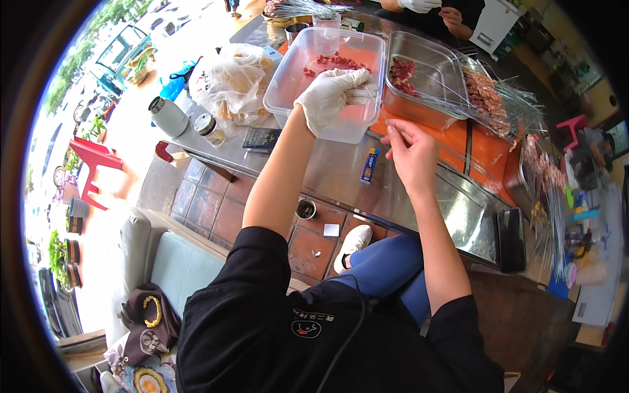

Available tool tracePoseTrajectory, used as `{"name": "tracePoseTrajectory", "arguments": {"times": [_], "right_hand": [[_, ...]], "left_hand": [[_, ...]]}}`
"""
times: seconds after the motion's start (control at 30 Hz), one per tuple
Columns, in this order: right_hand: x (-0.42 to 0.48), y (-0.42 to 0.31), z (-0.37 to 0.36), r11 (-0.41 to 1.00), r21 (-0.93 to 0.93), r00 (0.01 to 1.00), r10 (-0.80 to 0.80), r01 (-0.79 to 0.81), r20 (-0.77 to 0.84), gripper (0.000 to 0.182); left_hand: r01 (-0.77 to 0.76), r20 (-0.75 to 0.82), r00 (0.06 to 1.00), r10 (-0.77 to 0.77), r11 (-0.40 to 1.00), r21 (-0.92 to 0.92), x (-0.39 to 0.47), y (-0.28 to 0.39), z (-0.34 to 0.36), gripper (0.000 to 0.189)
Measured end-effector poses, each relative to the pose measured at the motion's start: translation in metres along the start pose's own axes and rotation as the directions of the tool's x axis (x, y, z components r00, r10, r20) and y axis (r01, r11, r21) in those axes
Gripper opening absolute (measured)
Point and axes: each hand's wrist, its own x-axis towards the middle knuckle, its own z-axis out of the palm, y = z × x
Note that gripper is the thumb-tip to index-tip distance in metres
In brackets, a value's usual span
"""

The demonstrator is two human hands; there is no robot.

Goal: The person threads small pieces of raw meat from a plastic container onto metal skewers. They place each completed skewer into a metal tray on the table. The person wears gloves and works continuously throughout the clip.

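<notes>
My left hand [336,96], in a white glove, is over a clear plastic tub [290,93] with its fingers curled at the upper end of a thin metal skewer [377,104]. Whether meat is inside those fingers is hidden. Bare and just outside the tub's near right corner, my right hand [413,152] pinches the skewer's lower end. Small pieces of red meat [339,62] lie in the far part of the tub. To its right, a steel tray [435,64] contains more red meat [403,73] and several loose skewers.
Loaded meat skewers [484,98] are piled at right. A lighter [369,166], a dark box [260,139], a jar [210,129], a flask [168,117] and a plastic bag [233,81] sit on the metal table [329,182]. A phone [511,239] rests at its right edge. Another person's gloved hand [419,5] is opposite.
</notes>
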Motion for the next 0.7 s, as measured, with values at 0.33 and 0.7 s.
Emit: {"name": "tracePoseTrajectory", "arguments": {"times": [0.33,0.7], "right_hand": [[0.001,0.013,-0.031,0.984,0.157,0.996,0.085,-0.080,-0.024,0.017],[-0.023,0.030,-0.048,0.958,0.232,0.986,0.168,-0.168,0.022,0.017]], "left_hand": [[-0.099,-0.216,0.952,0.218,0.885,0.455,0.031,0.030,-0.034,0.032],[-0.200,0.029,0.959,-0.282,-0.599,0.775,0.123,0.006,-0.095,0.040]]}}
